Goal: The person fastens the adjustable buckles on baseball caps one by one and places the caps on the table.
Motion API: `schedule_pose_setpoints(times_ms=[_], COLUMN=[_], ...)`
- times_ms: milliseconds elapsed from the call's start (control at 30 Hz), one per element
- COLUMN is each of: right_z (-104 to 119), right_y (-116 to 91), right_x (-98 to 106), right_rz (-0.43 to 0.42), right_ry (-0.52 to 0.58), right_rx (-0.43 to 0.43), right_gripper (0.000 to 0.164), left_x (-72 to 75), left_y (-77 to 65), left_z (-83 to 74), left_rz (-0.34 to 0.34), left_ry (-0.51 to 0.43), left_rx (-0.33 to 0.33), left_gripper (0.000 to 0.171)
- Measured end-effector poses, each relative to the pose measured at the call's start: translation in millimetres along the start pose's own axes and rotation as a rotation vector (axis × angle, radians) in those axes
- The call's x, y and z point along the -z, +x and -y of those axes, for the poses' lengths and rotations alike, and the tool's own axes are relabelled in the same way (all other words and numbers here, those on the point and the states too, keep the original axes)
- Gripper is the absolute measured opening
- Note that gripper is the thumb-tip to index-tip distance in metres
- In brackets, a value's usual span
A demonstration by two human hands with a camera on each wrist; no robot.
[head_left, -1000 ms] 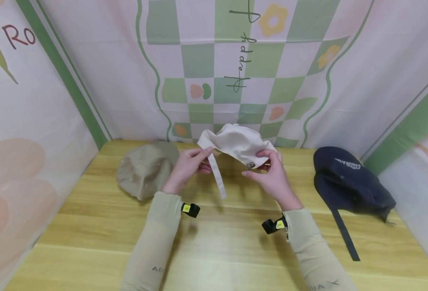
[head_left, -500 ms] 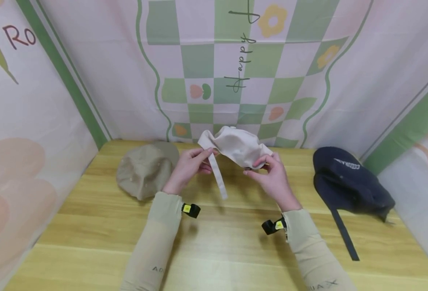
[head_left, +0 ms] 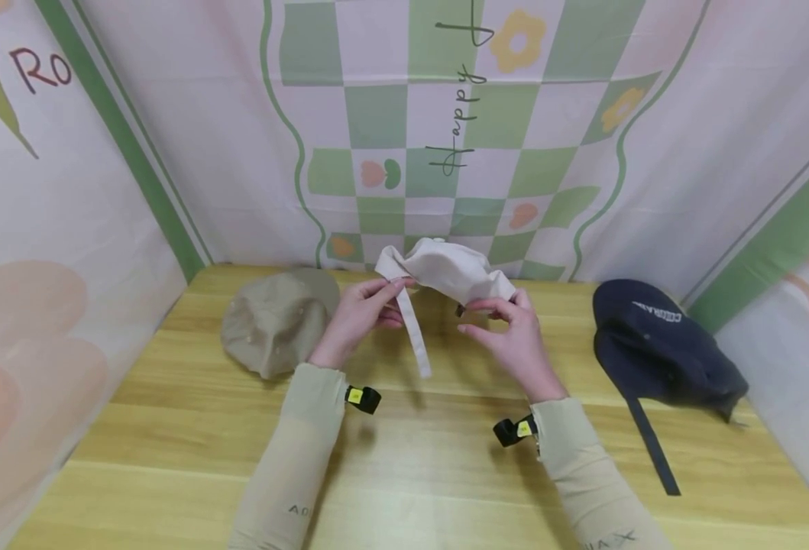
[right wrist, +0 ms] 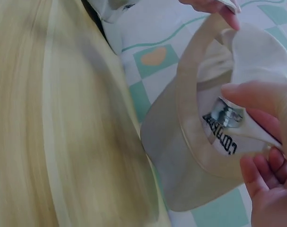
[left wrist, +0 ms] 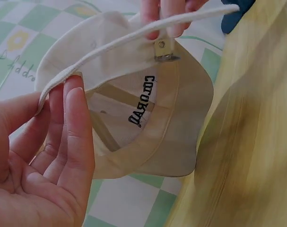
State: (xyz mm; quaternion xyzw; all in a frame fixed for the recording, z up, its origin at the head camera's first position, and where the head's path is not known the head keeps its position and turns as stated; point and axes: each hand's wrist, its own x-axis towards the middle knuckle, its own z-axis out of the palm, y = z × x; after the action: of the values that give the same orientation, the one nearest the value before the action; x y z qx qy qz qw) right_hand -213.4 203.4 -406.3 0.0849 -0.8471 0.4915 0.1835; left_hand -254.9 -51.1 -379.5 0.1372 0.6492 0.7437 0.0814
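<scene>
Both hands hold up a white cap [head_left: 445, 267] near the back of the table, its inside and dark lettering facing the wrist views. My left hand [head_left: 359, 313] pinches its back strap [head_left: 414, 336] between thumb and fingers, and the strap's loose end hangs down. My right hand [head_left: 514, 336] grips the cap's other back edge, beside a metal buckle [right wrist: 227, 115]. In the head view the right thumb stands apart from the index finger, and the buckle peeks out by the index fingertip. In the left wrist view, the strap end passes in front of the buckle, apart from it.
On the wooden table [head_left: 411, 473], a khaki cap [head_left: 273, 321] lies left of my left hand. A navy cap [head_left: 658, 336] lies at the right, its strap [head_left: 654, 447] stretched toward the front. A patterned cloth backdrop [head_left: 425, 114] rises behind the table.
The right fingers have shifted along the cap's edge at the buckle, which was plainly seen, then mostly covered, and now shows beside the fingertip. The left hand stays almost still on the strap.
</scene>
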Motion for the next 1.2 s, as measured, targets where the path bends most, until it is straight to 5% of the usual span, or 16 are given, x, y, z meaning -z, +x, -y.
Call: schedule_pose_setpoints(times_ms=[167, 400, 700, 1200], right_z=[-2, 2, 3, 10], right_y=[0, -1, -1, -6], right_x=[-6, -13, -18, -15], right_rz=[-0.025, -0.025, -0.157, -0.194], right_ry=[0.073, 0.328, 0.428, 0.385], right_rx=[-0.014, -0.057, -0.008, 0.013], right_gripper=[0.057, 0.092, 0.053, 0.031], left_x=[-4.5, -9.6, -8.9, -9.0], left_y=[0.0, -0.5, -0.3, -1.2], left_z=[-0.8, -1.9, 0.1, 0.2], left_rz=[-0.006, 0.021, 0.028, 0.025], left_ry=[-0.011, -0.030, -0.036, -0.025], left_rx=[-0.008, -0.012, -0.007, -0.004], left_gripper=[0.026, 0.028, 0.028, 0.029])
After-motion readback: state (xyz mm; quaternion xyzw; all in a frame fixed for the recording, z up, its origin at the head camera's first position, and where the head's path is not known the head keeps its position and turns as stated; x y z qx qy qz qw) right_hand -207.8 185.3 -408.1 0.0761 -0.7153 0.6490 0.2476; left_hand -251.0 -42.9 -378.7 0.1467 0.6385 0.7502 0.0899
